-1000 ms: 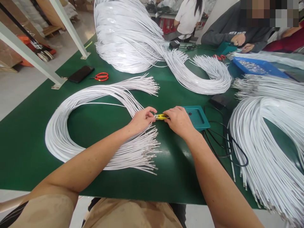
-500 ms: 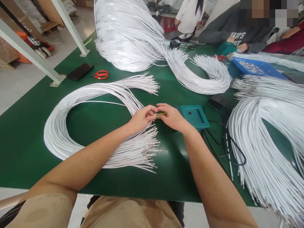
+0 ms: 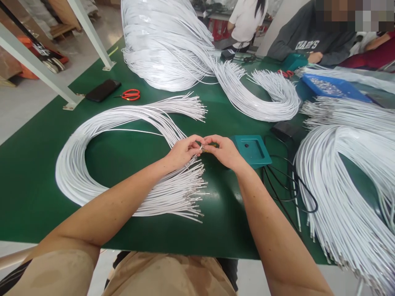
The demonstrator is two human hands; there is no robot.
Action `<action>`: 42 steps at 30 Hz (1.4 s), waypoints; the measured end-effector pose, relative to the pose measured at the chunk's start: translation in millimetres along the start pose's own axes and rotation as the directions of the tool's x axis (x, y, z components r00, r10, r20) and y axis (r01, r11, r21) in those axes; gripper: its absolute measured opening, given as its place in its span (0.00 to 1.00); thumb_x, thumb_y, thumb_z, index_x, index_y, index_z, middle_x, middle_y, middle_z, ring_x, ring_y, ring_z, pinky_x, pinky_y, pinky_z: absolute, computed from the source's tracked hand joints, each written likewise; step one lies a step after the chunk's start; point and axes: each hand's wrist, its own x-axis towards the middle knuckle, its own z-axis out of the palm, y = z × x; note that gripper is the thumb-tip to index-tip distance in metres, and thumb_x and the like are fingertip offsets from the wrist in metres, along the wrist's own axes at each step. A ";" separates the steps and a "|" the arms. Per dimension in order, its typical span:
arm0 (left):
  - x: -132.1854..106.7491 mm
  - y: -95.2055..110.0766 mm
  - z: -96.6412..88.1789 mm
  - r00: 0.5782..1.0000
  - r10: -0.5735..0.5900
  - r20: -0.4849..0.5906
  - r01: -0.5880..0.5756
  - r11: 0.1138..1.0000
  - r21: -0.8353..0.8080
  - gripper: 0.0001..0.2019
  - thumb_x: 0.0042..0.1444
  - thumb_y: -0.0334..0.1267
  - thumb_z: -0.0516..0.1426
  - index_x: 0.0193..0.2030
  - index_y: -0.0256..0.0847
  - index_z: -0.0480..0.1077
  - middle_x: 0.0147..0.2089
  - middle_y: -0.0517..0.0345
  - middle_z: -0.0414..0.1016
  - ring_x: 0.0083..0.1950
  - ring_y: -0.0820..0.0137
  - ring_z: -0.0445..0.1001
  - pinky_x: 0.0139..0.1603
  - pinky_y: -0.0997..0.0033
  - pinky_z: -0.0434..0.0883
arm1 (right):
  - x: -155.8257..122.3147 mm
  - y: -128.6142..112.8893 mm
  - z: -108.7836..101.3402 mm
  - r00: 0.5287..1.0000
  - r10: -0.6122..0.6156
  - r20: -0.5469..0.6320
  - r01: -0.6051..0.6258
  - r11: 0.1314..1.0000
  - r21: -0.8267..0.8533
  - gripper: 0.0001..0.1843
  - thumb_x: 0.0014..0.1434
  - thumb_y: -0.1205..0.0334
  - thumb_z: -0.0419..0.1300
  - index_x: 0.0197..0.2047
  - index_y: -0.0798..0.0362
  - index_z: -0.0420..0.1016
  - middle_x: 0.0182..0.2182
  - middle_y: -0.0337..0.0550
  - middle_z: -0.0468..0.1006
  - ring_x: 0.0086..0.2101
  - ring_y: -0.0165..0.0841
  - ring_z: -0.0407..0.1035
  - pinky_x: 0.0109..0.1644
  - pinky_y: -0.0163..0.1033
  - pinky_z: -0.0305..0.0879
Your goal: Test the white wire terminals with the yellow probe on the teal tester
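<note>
My left hand [image 3: 184, 152] is closed in a pinch on the end of a white wire [image 3: 201, 146], just above the table. Touching its fingertips, my right hand [image 3: 224, 152] is pinched around a thin yellow piece, mostly hidden by the fingers; its kind cannot be made out. Under my left hand and forearm lies a looped bundle of white wires [image 3: 71, 164], with metal-tipped ends fanned out to the right. A teal tray-like block [image 3: 264, 158] with a recess sits just right of my right hand.
On the green table [image 3: 222, 230] are red-handled scissors [image 3: 131, 95], a black phone [image 3: 103, 90] and a blue tray [image 3: 354, 92] of small parts. A large white wire bundle [image 3: 163, 49] stands behind; another [image 3: 327, 164] lies right, near black cables [image 3: 308, 201]. A co-worker [image 3: 308, 41] sits opposite.
My right fingers have closed in toward my left fingertips, and less of the yellow piece shows. The co-worker's hands have shifted. The view has moved slightly.
</note>
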 end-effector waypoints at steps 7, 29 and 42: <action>0.8 -4.5 1.6 0.999 0.014 -0.047 -0.010 0.997 0.081 0.13 0.52 0.35 0.56 0.46 0.45 0.69 0.32 0.63 0.75 0.35 0.72 0.75 0.44 0.68 0.69 | -4.8 -11.0 -0.3 0.996 0.059 0.063 -0.050 0.989 -0.143 0.09 0.54 0.62 0.57 0.35 0.51 0.78 0.36 0.39 0.80 0.36 0.34 0.70 0.43 0.40 0.62; 5.5 -8.6 3.9 0.993 -0.078 -0.090 0.086 0.992 0.087 0.15 0.47 0.31 0.58 0.44 0.41 0.71 0.31 0.62 0.76 0.32 0.71 0.78 0.38 0.71 0.71 | -7.3 8.6 -15.3 0.982 -0.160 0.096 0.177 0.643 -0.745 0.05 0.54 0.71 0.58 0.30 0.53 0.73 0.26 0.43 0.74 0.32 0.37 0.64 0.38 0.38 0.52; 3.5 0.2 5.5 0.979 -0.164 -0.122 0.182 0.971 0.153 0.13 0.46 0.32 0.59 0.41 0.40 0.71 0.32 0.61 0.78 0.33 0.71 0.79 0.38 0.72 0.74 | -7.2 7.8 -15.1 0.996 -0.086 0.011 0.067 0.674 -0.736 0.09 0.55 0.69 0.55 0.32 0.53 0.77 0.26 0.44 0.69 0.30 0.35 0.61 0.34 0.37 0.50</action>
